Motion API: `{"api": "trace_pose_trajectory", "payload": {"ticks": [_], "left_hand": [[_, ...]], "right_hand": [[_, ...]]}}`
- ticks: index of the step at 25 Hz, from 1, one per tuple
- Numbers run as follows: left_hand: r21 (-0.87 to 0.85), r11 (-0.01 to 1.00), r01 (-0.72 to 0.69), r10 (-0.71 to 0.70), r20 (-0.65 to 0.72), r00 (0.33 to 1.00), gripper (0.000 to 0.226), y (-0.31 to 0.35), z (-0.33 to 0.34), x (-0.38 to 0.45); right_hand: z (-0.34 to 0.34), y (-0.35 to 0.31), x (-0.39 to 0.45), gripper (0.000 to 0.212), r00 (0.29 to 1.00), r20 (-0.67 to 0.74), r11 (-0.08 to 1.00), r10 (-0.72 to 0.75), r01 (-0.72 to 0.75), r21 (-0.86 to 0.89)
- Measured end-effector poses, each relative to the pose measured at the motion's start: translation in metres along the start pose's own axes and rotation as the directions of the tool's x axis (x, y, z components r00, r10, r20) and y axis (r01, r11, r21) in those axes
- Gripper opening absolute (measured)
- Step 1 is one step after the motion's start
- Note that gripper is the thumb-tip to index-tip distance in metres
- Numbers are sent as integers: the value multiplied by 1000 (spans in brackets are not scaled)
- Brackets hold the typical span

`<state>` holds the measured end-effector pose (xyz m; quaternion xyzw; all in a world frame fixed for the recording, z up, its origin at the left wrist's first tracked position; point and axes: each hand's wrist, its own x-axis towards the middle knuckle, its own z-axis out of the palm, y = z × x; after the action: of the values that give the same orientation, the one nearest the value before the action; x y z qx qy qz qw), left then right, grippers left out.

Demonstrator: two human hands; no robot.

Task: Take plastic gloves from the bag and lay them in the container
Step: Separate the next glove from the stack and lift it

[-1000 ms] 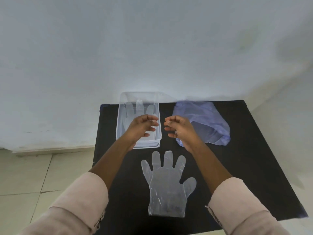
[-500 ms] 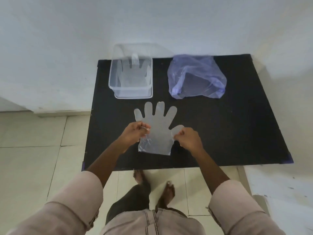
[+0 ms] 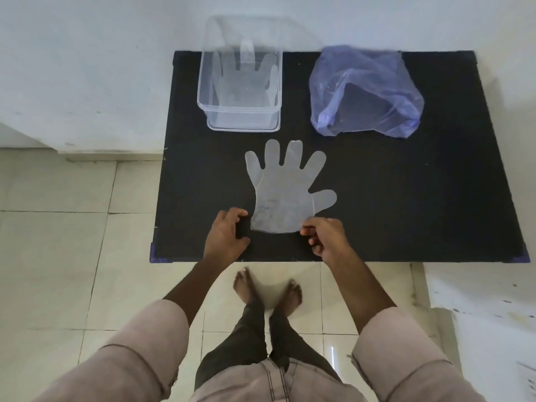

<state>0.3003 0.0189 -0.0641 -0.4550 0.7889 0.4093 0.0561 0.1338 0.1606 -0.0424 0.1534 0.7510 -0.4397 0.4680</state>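
A clear plastic glove (image 3: 285, 190) lies flat on the black table (image 3: 406, 198), fingers pointing away from me. My left hand (image 3: 226, 235) rests just left of the cuff, thumb and fingers curved apart with bare table between them. My right hand (image 3: 326, 237) has curled fingertips pinched at the cuff's right corner. The clear container (image 3: 203, 94) stands at the back left with another glove (image 3: 246, 82) spread inside it. At the back right sits the crumpled purple bag (image 3: 365, 88).
The table's near edge (image 3: 290, 261) lies just behind my hands, with purple corner caps. My bare feet (image 3: 266, 288) stand on the tiled floor below it. A white wall runs behind the table, and a white surface sits low on the right.
My hands came back from the container to the loose glove, gripped its sides, then slid down to its cuff. The left hand has opened. The view has tilted downward.
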Motion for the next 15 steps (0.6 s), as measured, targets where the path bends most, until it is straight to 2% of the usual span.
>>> {"api": "trace_pose_trajectory", "payload": {"ticks": [2,4,7,9,10,12,13,14,15], "left_hand": [[75,990,-116,118,-21,993,59,-1,8,-6],[48,987,-153,156,-58,986,58,3,16,-6],[-25,984,-174,168,-157,973,35,11,25,2],[-45,983,-179,166,-201,965,16,14,25,7],[-49,983,-179,166,-208,964,11,16,24,9],[-55,981,-187,173,-196,965,9,19,18,14],[-56,979,-194,180,-191,965,8,21,15,15],[-56,978,-201,187,-191,964,7,23,12,17],[-52,977,-209,195,-190,962,6,25,9,18]], "right_hand": [[-2,-3,-8,10,992,85,979,89,-103,173],[-3,-6,-11,10,981,148,949,130,-166,267],[-4,-6,-12,9,972,179,915,152,-207,347],[-8,-5,-15,11,978,159,927,133,-180,328],[-13,-4,-17,12,989,114,956,91,-119,267],[-24,4,-17,16,992,-13,991,-129,130,35],[-29,11,-16,20,959,-45,954,-281,274,-120],[-34,19,-16,31,905,-36,867,-423,393,-307],[-38,27,-14,46,848,8,734,-530,464,-495]]}}
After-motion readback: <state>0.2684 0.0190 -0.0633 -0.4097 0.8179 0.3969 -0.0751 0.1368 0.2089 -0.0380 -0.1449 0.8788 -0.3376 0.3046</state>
